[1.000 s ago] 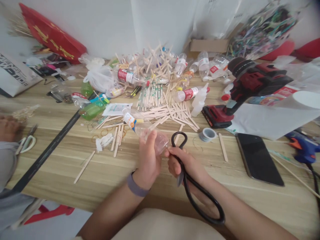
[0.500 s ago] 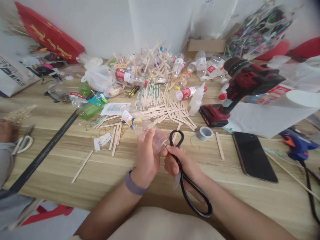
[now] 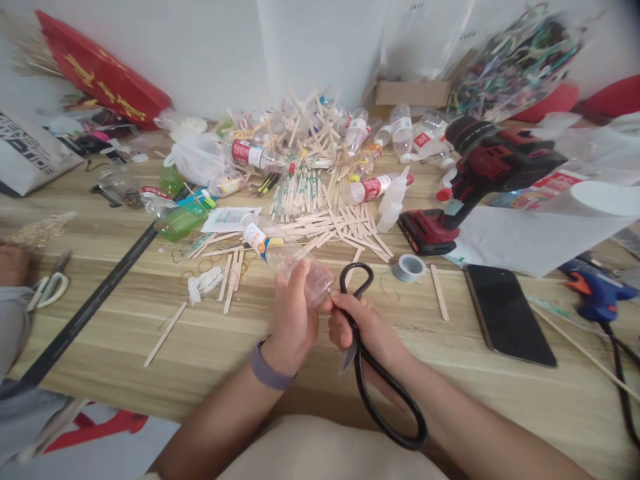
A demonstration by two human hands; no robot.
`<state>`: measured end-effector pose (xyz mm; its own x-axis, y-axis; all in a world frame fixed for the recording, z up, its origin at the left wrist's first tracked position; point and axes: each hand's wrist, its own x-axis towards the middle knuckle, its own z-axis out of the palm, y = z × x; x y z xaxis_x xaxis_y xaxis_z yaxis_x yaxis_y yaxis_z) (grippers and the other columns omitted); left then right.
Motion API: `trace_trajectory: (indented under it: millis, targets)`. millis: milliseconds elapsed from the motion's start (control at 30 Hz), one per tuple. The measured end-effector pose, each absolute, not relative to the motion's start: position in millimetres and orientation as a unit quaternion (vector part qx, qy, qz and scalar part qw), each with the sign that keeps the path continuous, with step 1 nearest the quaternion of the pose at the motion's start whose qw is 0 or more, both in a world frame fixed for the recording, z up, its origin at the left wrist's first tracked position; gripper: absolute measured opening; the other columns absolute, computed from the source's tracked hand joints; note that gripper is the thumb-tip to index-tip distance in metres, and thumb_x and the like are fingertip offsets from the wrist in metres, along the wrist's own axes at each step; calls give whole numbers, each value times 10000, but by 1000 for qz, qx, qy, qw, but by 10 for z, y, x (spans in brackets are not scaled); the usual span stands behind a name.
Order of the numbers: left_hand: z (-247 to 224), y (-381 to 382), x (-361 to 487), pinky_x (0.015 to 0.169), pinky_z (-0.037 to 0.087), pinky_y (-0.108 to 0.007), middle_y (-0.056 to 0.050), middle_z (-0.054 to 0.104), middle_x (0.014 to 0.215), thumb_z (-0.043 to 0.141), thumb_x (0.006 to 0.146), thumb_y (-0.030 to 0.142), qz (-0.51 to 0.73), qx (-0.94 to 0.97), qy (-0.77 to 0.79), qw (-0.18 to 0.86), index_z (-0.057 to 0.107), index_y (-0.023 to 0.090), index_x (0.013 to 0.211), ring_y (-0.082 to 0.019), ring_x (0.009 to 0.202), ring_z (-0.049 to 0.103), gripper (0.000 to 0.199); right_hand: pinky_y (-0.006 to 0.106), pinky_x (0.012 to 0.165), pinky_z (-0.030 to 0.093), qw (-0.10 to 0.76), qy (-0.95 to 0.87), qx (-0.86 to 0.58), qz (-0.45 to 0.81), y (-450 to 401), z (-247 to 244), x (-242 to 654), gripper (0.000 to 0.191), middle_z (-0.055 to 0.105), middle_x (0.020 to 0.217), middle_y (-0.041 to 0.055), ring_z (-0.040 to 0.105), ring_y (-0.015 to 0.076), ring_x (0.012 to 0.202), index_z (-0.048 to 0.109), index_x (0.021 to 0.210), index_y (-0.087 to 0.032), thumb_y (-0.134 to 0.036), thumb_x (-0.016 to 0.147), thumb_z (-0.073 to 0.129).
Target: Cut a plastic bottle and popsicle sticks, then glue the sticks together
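A clear plastic bottle (image 3: 315, 277) with an orange, white and blue label lies tilted in my left hand (image 3: 294, 303), its neck pointing away to the upper left. My left fingers are closed around its lower part. My right hand (image 3: 365, 323) is closed on a pair of black-handled scissors (image 3: 393, 387), whose large loops stick out above and below the hand and whose blade tip shows beneath the fingers. Right thumb and forefinger pinch close to the bottle's base; whatever they pinch is too small to make out.
Flat wooden sticks (image 3: 330, 227) and several bottles pile up beyond my hands. To the right are a tape roll (image 3: 410, 267), a cordless drill (image 3: 480, 180), a phone (image 3: 509, 313) and a glue gun (image 3: 597, 290). Another person's sleeve (image 3: 13, 320) shows at left near white-handled scissors (image 3: 50, 287).
The black scissors have turned slightly in my right hand, their lower loop dropping and more blade showing. Both hands and the bottle stay almost in place.
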<state>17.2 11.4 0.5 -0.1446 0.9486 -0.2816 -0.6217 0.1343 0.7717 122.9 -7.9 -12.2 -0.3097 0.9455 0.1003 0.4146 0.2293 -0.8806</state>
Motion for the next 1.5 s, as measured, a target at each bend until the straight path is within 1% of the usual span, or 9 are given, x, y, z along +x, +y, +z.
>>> trace_trajectory:
  millis: [133, 200, 333, 467, 700, 933, 1167, 1400, 1500]
  targets:
    - [-15, 131, 192, 567, 443, -271, 23, 588, 659, 732, 743, 428, 657, 199, 411, 600, 533, 218, 753, -134, 567, 552, 290, 250, 486, 361, 336, -727, -495, 336, -40, -104, 1369, 290, 635, 563, 60, 538, 148, 489, 688, 796, -153, -364, 898, 517]
    - [-25, 133, 204, 604, 461, -280, 33, 582, 653, 733, 746, 410, 660, 197, 412, 597, 520, 225, 755, -136, 580, 564, 282, 264, 495, 342, 339, -731, -499, 318, -31, -117, 1407, 248, 659, 617, 84, 539, 160, 519, 704, 843, -147, -350, 848, 561]
    - [-23, 114, 195, 610, 467, -281, 29, 606, 668, 740, 736, 448, 662, 204, 417, 589, 554, 216, 814, -133, 569, 577, 308, 236, 432, 351, 342, -718, -479, 372, -42, -182, 1331, 414, 567, 457, 16, 485, 134, 402, 674, 799, -158, -418, 970, 401]
    - [10, 90, 185, 539, 424, -291, 21, 567, 577, 716, 735, 533, 642, 228, 421, 599, 565, 209, 727, -133, 483, 511, 358, 219, 384, 359, 350, -701, -455, 423, -70, -195, 1265, 577, 425, 346, -43, 399, 119, 308, 636, 774, -161, -416, 1035, 189]
    - [4, 104, 218, 617, 472, -280, 24, 616, 672, 748, 712, 405, 660, 191, 420, 593, 548, 227, 810, -150, 615, 586, 285, 263, 513, 370, 361, -707, -491, 359, -68, -105, 1408, 233, 658, 624, 90, 532, 159, 527, 683, 799, -154, -365, 830, 588]
    - [31, 78, 169, 485, 377, -267, 20, 560, 585, 680, 767, 542, 641, 240, 410, 603, 578, 191, 733, -96, 431, 440, 367, 228, 403, 364, 324, -700, -466, 433, -54, -101, 1259, 545, 481, 367, -18, 427, 128, 331, 648, 794, -155, -360, 1018, 196]
    - [-28, 108, 196, 599, 460, -274, 40, 579, 637, 764, 717, 432, 671, 212, 411, 580, 517, 223, 793, -135, 579, 561, 332, 264, 481, 338, 327, -729, -485, 356, -42, -62, 1415, 252, 640, 588, 83, 512, 157, 497, 686, 813, -139, -351, 851, 556]
    - [17, 77, 165, 489, 388, -273, 27, 582, 625, 697, 767, 518, 653, 245, 411, 587, 552, 204, 776, -93, 430, 444, 346, 220, 396, 362, 330, -716, -439, 430, -23, -175, 1279, 556, 464, 372, -38, 400, 113, 317, 647, 817, -146, -359, 1036, 183]
    - [38, 72, 176, 528, 417, -273, 21, 596, 651, 723, 742, 498, 655, 225, 415, 591, 555, 205, 795, -108, 489, 505, 343, 219, 423, 360, 346, -714, -441, 420, -18, -163, 1322, 443, 516, 423, -23, 442, 111, 361, 658, 832, -149, -365, 1009, 314]
